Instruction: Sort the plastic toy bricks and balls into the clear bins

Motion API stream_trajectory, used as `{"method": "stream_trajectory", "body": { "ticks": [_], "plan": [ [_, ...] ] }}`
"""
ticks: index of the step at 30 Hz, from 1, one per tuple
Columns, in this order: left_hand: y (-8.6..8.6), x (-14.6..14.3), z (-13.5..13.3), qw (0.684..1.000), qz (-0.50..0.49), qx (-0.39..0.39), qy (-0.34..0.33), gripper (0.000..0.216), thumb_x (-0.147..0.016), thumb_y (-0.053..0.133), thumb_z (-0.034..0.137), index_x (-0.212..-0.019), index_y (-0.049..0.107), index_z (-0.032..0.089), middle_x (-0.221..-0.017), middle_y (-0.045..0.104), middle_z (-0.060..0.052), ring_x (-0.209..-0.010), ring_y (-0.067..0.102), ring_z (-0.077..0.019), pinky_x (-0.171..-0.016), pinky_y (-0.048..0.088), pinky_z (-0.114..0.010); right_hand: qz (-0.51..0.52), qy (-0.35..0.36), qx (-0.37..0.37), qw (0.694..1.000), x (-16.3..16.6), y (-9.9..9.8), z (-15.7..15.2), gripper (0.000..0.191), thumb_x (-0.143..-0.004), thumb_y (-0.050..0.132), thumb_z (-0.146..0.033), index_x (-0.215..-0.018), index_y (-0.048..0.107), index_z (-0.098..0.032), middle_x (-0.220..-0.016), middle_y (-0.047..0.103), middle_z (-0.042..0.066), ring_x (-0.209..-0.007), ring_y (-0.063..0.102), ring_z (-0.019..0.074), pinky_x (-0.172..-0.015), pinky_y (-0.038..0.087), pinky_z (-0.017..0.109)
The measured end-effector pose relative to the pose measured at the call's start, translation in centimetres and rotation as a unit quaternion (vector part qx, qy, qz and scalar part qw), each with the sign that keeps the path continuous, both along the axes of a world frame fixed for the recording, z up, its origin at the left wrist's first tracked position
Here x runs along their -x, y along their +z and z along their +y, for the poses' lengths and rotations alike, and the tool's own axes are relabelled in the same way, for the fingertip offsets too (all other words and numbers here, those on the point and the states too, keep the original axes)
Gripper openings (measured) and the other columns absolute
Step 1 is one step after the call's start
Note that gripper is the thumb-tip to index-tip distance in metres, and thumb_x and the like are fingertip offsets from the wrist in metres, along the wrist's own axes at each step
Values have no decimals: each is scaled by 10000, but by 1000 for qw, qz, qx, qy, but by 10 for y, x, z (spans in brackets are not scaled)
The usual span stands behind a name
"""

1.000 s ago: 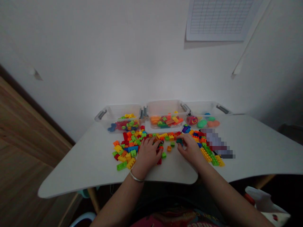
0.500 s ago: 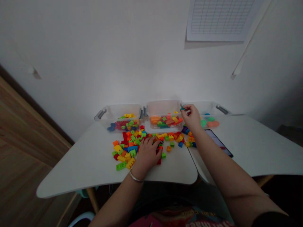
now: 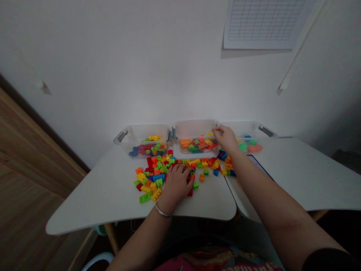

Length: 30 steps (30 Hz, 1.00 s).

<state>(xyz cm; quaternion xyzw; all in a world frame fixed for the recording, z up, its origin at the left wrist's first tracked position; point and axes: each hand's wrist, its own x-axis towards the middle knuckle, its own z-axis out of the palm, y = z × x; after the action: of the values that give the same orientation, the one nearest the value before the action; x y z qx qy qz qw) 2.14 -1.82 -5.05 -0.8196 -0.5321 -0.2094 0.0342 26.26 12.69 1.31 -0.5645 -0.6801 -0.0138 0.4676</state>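
My left hand lies over the loose coloured bricks in the middle of the white table, fingers spread and slightly bent, with a red brick at its thumb side. My right hand reaches to the right rim of the middle clear bin, which holds mixed bricks. Its fingers point loosely down into the bin, and I see no brick between them. More bricks lie beneath my right forearm.
A left clear bin holds bricks, and a right clear bin holds round green and orange pieces. A dark phone lies on the adjoining right table, partly behind my arm. Wall directly behind; wooden panel at left.
My right hand carried a teal brick from the table up to the middle bin's rim, then dipped over the bin; the brick no longer shows. My left hand stayed put.
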Motion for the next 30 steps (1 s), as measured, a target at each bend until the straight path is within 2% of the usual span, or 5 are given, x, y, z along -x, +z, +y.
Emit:
{"method": "stream_trajectory", "body": {
  "ticks": [5, 11, 16, 21, 30],
  "plan": [
    [0, 0, 0, 1000, 1, 2, 0, 369, -893, 522, 377, -1221, 619, 238, -1300, 586, -96, -1190, 501, -286, -1056, 365, -503, 17, 29, -9, 999, 2, 4, -12, 275, -792, 520, -295, -980, 685, -179, -1009, 697, 102, -977, 601, 260, -910, 457, 437],
    [0, 0, 0, 1000, -4, -4, -2, 362, -886, 533, 372, -1213, 618, 242, -1292, 591, -94, -1194, 500, -280, -1061, 361, -501, -3, 57, -89, 994, 27, -10, -64, 214, -838, 504, -263, -969, 666, -215, -1025, 694, 84, -1024, 592, 254, -957, 436, 439],
    [-1, -1, 0, 1000, -5, -9, -2, 361, -890, 527, 381, -1207, 615, 234, -1276, 599, -99, -1181, 508, -278, -1057, 364, -495, -124, 183, 4, 975, 52, -44, -100, 164, -833, 561, -222, -922, 698, -233, -991, 703, 58, -979, 598, 229, -935, 454, 410],
    [-1, -1, 0, 1000, 6, -10, 1, 377, -890, 525, 368, -1232, 600, 230, -1286, 595, -93, -1182, 506, -274, -1061, 364, -480, -207, 176, 60, 960, 61, -66, -110, 245, -769, 630, -208, -1000, 708, -229, -1095, 675, 73, -1056, 548, 248, -973, 434, 429],
    [-1, -2, 1, 1000, -6, -1, 4, 382, -880, 541, 375, -1215, 593, 199, -1307, 592, -102, -1200, 509, -275, -1076, 350, -466, -234, 156, 75, 957, 59, -74, -107, 242, -773, 634, -179, -1010, 676, -211, -1094, 660, 73, -1084, 529, 251, -992, 405, 407]
  ]
}}
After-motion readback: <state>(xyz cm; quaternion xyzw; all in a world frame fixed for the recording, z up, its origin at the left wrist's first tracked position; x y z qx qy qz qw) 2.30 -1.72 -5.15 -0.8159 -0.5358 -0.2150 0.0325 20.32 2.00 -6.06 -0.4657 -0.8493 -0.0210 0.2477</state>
